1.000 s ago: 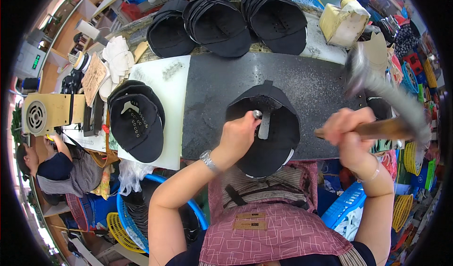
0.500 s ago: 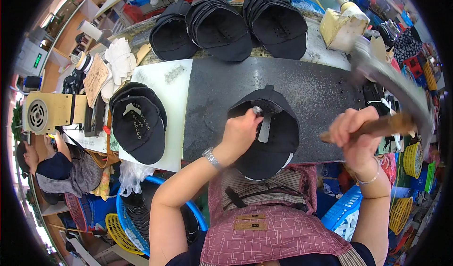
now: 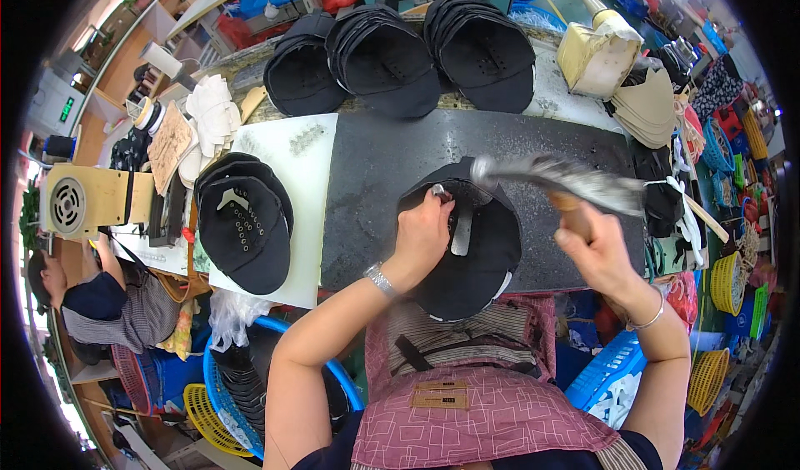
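A black piece shaped like a cap or shoe upper (image 3: 471, 282) lies open side up on the dark work mat (image 3: 375, 170), at its near edge. My left hand (image 3: 423, 235) is closed around a short metal punch (image 3: 442, 192), held upright inside the black piece. Beside the punch lies a flat light metal template strip (image 3: 462, 232). In my right hand (image 3: 602, 252) is a hammer (image 3: 575, 185), gripped by its wooden handle. Its metal head is smeared by motion, above the far right rim of the black piece and near the punch top.
Similar black pieces (image 3: 383, 62) stand stacked along the far edge. Another stack (image 3: 246, 228) sits on the white board (image 3: 300, 137) at left, with a perforated template inside. Beige sheets (image 3: 646, 107) lie far right. A blue basket (image 3: 218, 378) stands low left; a person (image 3: 117, 303) sits beyond.
The hammer has swung from the far right, leftward toward the punch. My right hand has moved slightly left with it. My left hand stays at nearly the same spot.
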Action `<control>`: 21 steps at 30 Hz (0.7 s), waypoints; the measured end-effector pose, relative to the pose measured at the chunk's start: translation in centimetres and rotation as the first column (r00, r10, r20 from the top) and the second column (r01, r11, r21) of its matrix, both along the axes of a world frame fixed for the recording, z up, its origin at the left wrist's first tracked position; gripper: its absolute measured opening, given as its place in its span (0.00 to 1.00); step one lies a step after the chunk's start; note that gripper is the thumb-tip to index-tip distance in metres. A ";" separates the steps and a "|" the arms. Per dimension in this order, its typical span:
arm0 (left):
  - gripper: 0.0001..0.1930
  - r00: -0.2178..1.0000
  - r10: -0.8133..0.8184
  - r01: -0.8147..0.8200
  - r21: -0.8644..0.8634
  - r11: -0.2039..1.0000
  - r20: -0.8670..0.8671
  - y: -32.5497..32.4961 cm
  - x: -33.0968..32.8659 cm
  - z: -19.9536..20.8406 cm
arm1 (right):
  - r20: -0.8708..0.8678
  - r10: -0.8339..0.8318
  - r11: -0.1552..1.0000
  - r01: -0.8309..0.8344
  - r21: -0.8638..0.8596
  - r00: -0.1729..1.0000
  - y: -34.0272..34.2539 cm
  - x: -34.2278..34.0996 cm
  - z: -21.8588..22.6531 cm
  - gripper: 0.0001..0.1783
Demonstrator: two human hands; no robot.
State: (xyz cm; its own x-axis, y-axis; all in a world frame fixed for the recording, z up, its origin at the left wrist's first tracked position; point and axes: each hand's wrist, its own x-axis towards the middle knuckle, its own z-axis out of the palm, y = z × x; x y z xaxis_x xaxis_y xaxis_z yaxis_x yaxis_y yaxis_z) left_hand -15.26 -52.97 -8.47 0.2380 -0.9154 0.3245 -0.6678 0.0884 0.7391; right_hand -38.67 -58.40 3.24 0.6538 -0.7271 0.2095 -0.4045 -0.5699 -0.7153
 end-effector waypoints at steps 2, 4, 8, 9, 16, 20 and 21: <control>0.04 0.996 -0.026 0.028 -0.029 0.999 0.086 0.3 0.0 0.1 | 0.131 -0.041 0.994 0.028 0.104 0.991 0.2 -0.4 2.3 0.11; 0.05 0.982 -0.061 0.072 -0.055 0.996 0.179 0.2 0.0 0.2 | 0.724 0.014 0.957 -0.219 0.190 0.690 0.9 1.3 3.3 0.08; 0.05 0.935 -0.153 0.173 -0.038 0.984 0.320 -0.2 -0.6 0.7 | -0.211 0.047 0.999 -0.050 -0.009 0.976 0.1 0.9 -2.7 0.15; 0.05 0.947 -0.147 0.174 -0.070 0.982 0.285 0.7 -0.4 0.0 | -0.211 0.033 0.992 -0.006 0.127 0.977 1.2 0.7 -2.3 0.17; 0.06 0.955 -0.101 0.134 0.103 0.986 -0.277 0.7 -1.0 2.0 | -0.100 -0.004 0.999 0.007 0.035 0.995 2.8 -2.9 -0.7 0.14; 0.06 0.901 -0.031 0.115 0.170 0.979 -0.433 0.0 -3.8 1.9 | -0.287 -0.076 0.965 0.144 0.221 0.955 3.1 -4.3 -1.5 0.15; 0.06 0.952 -0.041 0.089 0.146 0.985 -0.303 -0.3 -3.8 1.3 | -0.318 -0.065 0.966 0.140 0.217 0.946 3.2 -4.5 -2.0 0.15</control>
